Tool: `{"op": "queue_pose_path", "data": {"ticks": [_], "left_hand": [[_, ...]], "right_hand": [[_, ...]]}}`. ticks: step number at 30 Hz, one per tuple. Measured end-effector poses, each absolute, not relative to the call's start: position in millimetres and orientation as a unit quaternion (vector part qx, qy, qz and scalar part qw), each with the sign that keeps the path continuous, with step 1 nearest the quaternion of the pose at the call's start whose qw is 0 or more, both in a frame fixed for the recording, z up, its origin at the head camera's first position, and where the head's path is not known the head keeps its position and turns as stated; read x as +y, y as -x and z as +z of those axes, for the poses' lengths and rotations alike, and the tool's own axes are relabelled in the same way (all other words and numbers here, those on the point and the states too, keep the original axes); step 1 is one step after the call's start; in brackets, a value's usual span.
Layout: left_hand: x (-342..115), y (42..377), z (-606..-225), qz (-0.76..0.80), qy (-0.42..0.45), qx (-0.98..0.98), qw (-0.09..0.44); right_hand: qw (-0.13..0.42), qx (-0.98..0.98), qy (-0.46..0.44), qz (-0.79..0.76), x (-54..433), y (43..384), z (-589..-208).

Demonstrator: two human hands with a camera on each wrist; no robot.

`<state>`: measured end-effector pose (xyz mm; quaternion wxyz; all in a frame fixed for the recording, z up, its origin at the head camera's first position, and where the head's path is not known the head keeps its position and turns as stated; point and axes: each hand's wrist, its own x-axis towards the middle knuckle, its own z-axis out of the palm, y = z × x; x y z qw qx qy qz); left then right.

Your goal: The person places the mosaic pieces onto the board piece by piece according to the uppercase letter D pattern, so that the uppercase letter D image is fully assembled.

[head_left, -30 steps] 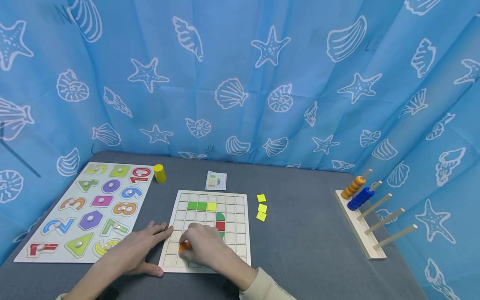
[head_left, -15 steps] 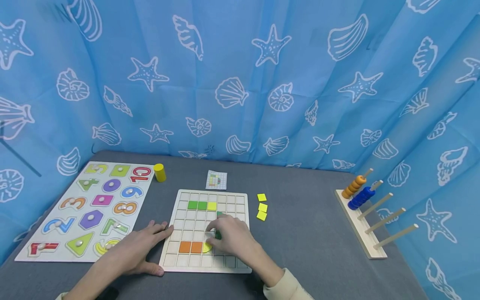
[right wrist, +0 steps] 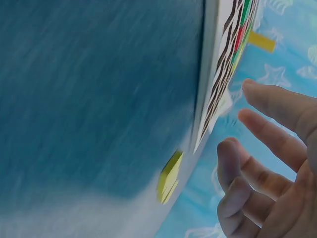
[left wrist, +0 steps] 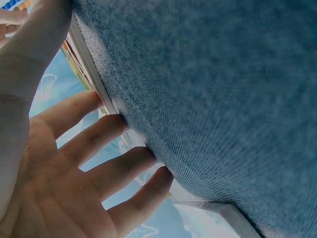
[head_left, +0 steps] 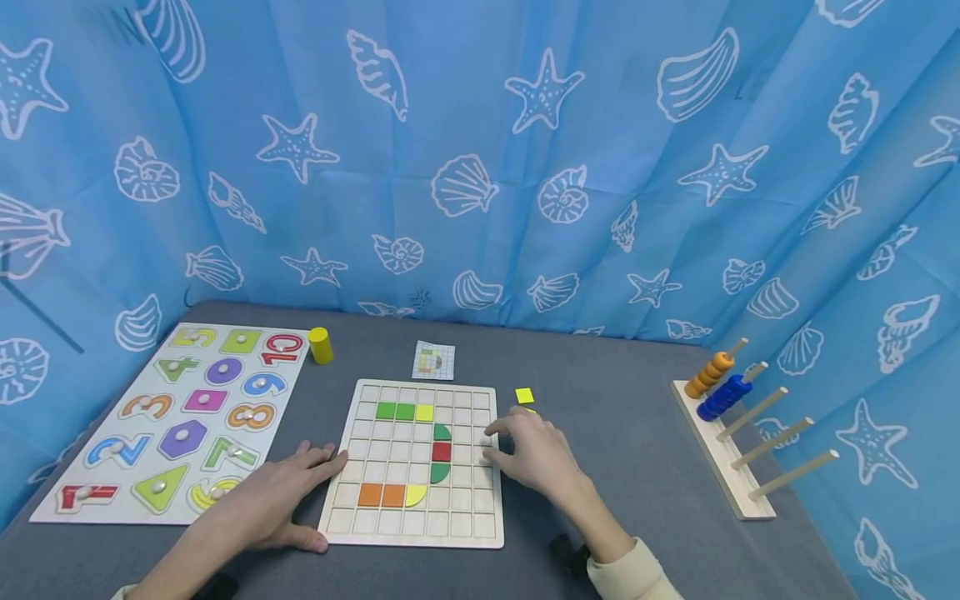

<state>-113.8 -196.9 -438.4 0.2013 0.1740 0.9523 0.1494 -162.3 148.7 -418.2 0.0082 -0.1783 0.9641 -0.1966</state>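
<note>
My left hand (head_left: pixel 281 497) has its fingers spread along the left edge of the pale wooden grid board (head_left: pixel 480 532), thumb near the lower left corner. In the left wrist view its fingertips (left wrist: pixel 159 174) touch the board's side. Over the board's right edge, my right hand (head_left: pixel 538 454) is raised with loosely bent fingers and nothing between them. Green, red, yellow and orange pieces lie in the grid: two orange squares (head_left: pixel 381 495), a yellow quarter-round (head_left: pixel 416 496) and a red square (head_left: pixel 442 452) among them. Just beyond the right hand are yellow square tiles (head_left: pixel 524 396), partly hidden by it.
A small printed pattern card (head_left: pixel 433 361) lies behind the board. On the left is a number-and-shape puzzle board (head_left: pixel 168 392) with a yellow cylinder (head_left: pixel 320 346) beside it. A peg stand (head_left: pixel 723 450) with orange and blue beads stands at the right.
My right hand has left the orange square at the board's lower left, passed over the yellow quarter-round, and moved right to the board's right edge. The left hand stays put.
</note>
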Motion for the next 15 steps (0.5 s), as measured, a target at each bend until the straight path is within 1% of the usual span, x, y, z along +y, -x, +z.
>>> {"op": "queue_pose_path", "data": {"ticks": [7, 15], "left_hand": [[-197, 114, -439, 0.152, -0.172, 0.952, 0.201], [-198, 113, -439, 0.153, -0.176, 0.952, 0.198]], "right_hand": [[-0.009, 0.975, 0.136, -0.177, 172, 170, -423], [0.004, 0.981, 0.107, -0.16, 187, 177, -430]]}}
